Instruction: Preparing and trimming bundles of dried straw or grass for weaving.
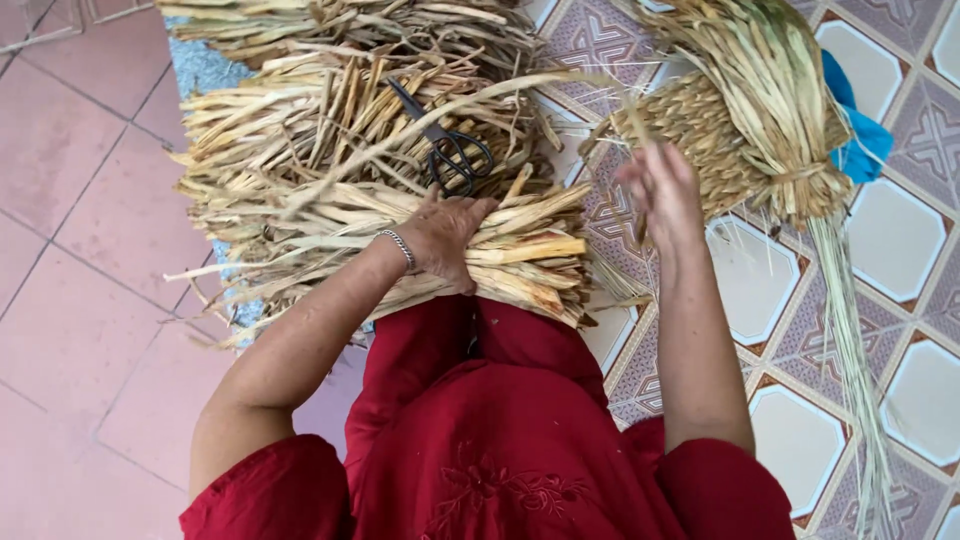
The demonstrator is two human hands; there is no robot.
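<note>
My left hand [443,238], with a bracelet at the wrist, presses down on a bundle of dried straw-coloured stalks [340,240] lying across my lap and the floor, fingers curled into the stalks. My right hand [662,190] is raised and blurred, pinching a long thin strand [440,115] that arcs up and left over the pile. Just beyond it lies a partly woven piece of the same fibre [700,120] with loose ends fanned out above it. Black scissors [447,145] rest on top of the stalk pile, a little above my left hand.
More stalk bundles [330,30] are stacked at the top. A blue cloth [860,140] shows behind the woven piece at right. Long loose strands [850,340] trail down the patterned tile floor; plain reddish tiles [80,250] lie left. My red garment [500,430] fills the bottom.
</note>
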